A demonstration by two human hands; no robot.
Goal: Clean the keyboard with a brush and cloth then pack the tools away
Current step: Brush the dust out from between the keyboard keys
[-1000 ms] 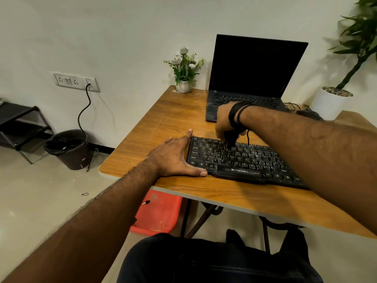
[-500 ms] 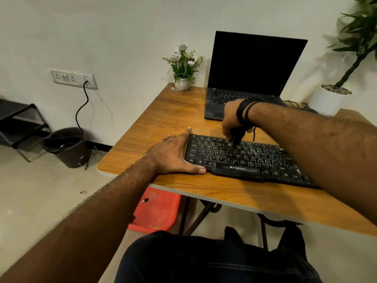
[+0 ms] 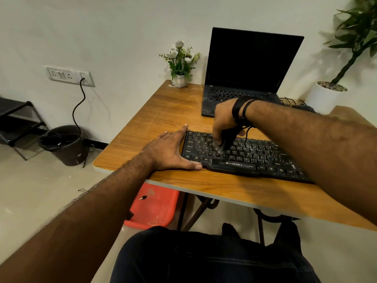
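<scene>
A black keyboard (image 3: 251, 158) lies across the near part of the wooden table (image 3: 163, 115). My left hand (image 3: 171, 152) rests flat on the table with fingers apart, pressed against the keyboard's left edge, thumb along its front corner. My right hand (image 3: 222, 119), with black bands on the wrist, is closed around a small black brush (image 3: 226, 140). The brush tip touches the keys in the left-middle of the keyboard and looks blurred. No cloth is visible.
An open black laptop (image 3: 244, 68) stands behind the keyboard, with a small flower pot (image 3: 180, 79) to its left. A large white planter (image 3: 324, 94) and cables (image 3: 289, 102) are at the back right. A bin (image 3: 65, 144) and a red stool (image 3: 153, 205) are on the floor.
My right hand with the brush has shifted slightly left across the keys. The left hand has stayed against the keyboard's left edge.
</scene>
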